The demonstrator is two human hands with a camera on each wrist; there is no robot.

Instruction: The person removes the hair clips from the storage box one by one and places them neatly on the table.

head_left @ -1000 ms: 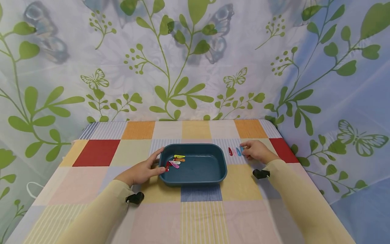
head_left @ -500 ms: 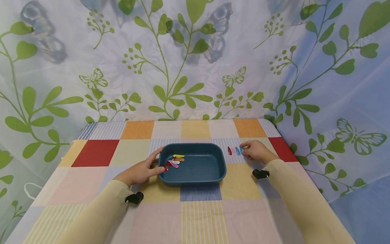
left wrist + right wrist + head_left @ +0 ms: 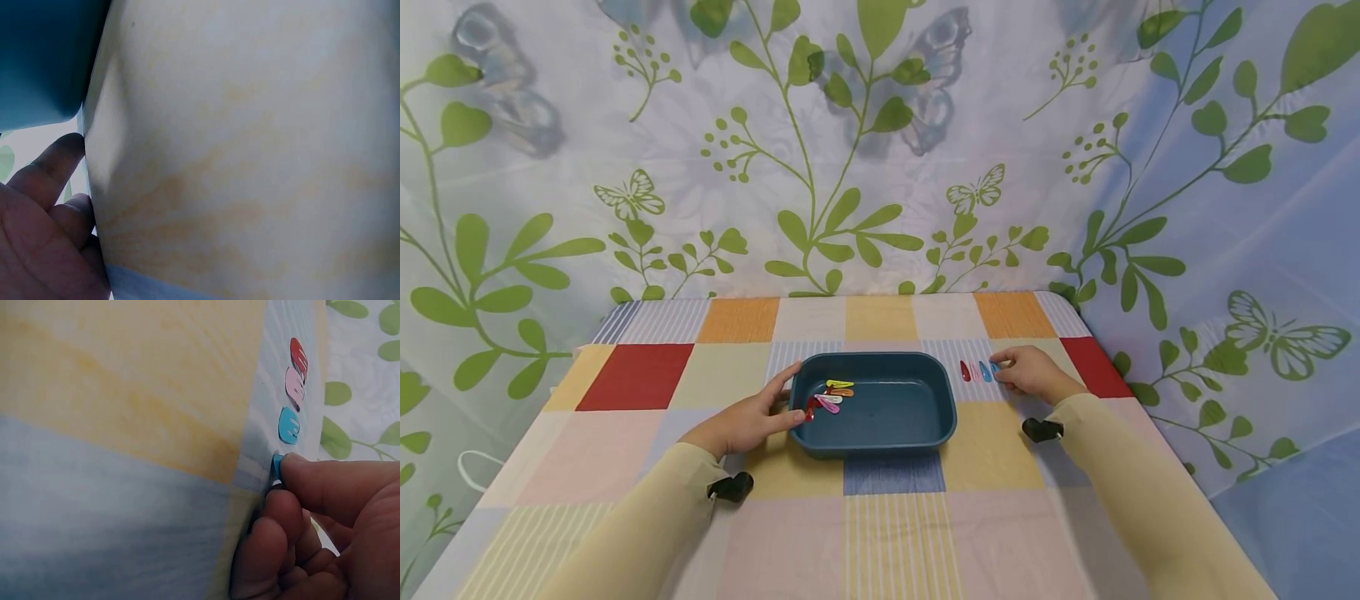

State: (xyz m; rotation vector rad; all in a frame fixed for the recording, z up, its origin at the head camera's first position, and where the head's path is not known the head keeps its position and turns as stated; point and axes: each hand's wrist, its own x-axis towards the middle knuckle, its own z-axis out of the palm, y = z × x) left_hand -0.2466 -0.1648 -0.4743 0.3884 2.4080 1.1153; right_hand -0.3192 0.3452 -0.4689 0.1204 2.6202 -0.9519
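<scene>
A dark teal plastic tray (image 3: 880, 446) sits mid-table in the head view. My left hand (image 3: 751, 423) grips its left end, thumb over the rim and the other fingers along the outside. Inside the tray, by the thumb, lie several snap hair clips: yellow (image 3: 840, 384), orange (image 3: 842, 392), white, pink (image 3: 829, 406) and red. My right hand (image 3: 1033, 371) pinches a blue hair clip (image 3: 277, 465) between thumb and finger at the cloth. Beside it, a red clip (image 3: 299, 357), a pink clip (image 3: 294, 386) and a light blue clip (image 3: 289, 425) lie in a row.
A patchwork checked cloth (image 3: 898, 542) covers the table. Leaf-and-butterfly curtains (image 3: 880, 167) hang behind and to the right. A white cable loop (image 3: 471, 471) shows past the table's left edge.
The view shifts very slightly between the first two frames. Both hands, the tray and the clips otherwise stay in the same places.
</scene>
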